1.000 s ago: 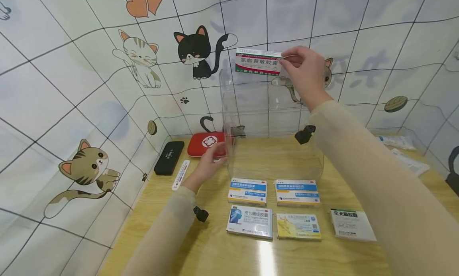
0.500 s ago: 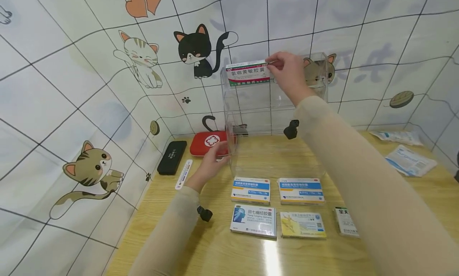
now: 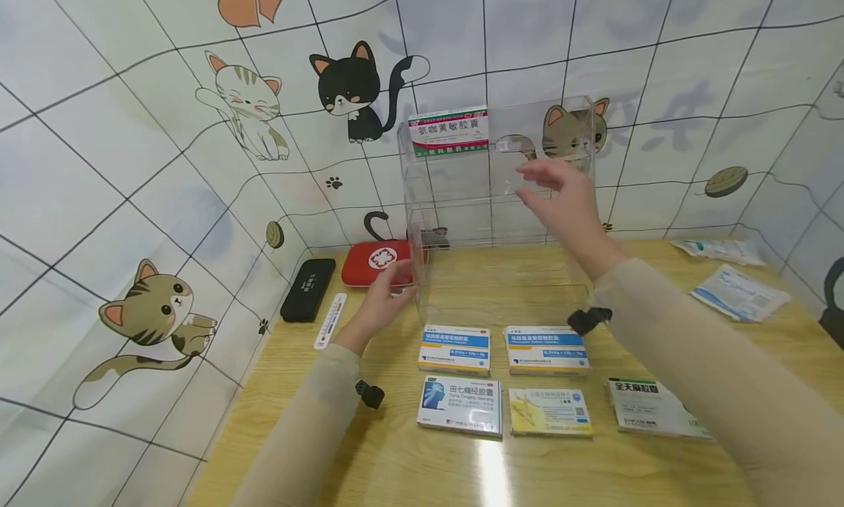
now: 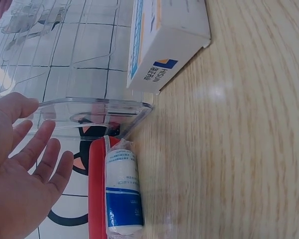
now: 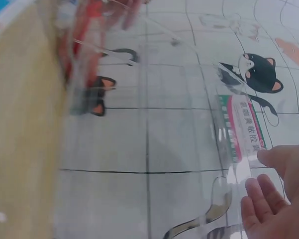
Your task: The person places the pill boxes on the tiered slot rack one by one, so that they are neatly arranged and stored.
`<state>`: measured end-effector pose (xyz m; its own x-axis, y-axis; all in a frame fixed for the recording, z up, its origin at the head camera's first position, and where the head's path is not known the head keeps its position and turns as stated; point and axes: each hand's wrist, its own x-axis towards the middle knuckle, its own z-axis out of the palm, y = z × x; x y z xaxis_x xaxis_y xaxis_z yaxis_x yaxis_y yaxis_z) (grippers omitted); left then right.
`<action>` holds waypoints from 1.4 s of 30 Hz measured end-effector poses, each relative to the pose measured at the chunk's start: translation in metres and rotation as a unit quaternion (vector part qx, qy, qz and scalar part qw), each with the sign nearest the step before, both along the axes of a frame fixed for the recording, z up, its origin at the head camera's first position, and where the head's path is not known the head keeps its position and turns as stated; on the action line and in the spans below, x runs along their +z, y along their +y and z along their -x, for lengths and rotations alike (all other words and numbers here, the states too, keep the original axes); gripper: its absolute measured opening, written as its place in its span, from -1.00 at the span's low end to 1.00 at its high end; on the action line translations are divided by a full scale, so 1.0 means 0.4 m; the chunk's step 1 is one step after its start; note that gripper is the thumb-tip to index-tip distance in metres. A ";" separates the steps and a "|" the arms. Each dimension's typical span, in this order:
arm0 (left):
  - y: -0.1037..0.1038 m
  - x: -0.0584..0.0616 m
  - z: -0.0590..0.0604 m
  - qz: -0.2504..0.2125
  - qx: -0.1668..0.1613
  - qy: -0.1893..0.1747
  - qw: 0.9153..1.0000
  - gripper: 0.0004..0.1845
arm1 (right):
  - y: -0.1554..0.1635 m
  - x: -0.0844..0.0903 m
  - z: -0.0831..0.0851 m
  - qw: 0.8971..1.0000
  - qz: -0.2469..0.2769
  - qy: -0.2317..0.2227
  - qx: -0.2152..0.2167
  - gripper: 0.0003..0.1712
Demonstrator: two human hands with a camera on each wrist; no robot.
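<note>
Sitting above the right hand's fingers [image 3: 527,171]: medicine box [image 3: 449,131].

Red-and-green medicine box [image 3: 449,131]; red pouch [image 3: 377,263].

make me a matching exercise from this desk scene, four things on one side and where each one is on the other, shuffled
Things:
1. red and green medicine box
2. red first-aid pouch
3. black case
4. yellow medicine box

Places:
A. front row on the table, between two other boxes
B. top tier of the clear acrylic organizer
C. by the wall, leftmost item on the table
D. just beyond the left hand, beside the organizer

Pairs: 1-B, 2-D, 3-C, 4-A
</note>
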<state>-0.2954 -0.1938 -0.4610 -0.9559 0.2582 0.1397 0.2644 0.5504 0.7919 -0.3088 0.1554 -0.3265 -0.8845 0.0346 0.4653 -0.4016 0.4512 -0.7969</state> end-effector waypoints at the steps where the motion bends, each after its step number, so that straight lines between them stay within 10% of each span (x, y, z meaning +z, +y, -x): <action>1: 0.000 -0.001 0.000 0.000 0.001 -0.001 1.000 -0.40 | 0.010 -0.020 -0.023 1.000 -0.008 -0.009 0.002 -0.60; 21: -0.003 0.011 -0.007 -0.001 -0.002 -0.004 1.000 -0.41 | 0.324 -0.316 -0.370 0.977 -0.188 -0.092 -0.040 -0.68; 42: 0.005 0.009 -0.014 -0.016 0.003 -0.010 1.000 -0.40 | 0.549 -0.415 -0.499 0.938 -0.296 -0.176 0.036 -0.44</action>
<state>-0.2899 -0.1919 -0.4574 -0.9602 0.2485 0.1276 0.2446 0.5270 0.8139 -0.1092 0.3748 -0.4924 -0.9772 -0.2026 0.0634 -0.2066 0.8383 -0.5045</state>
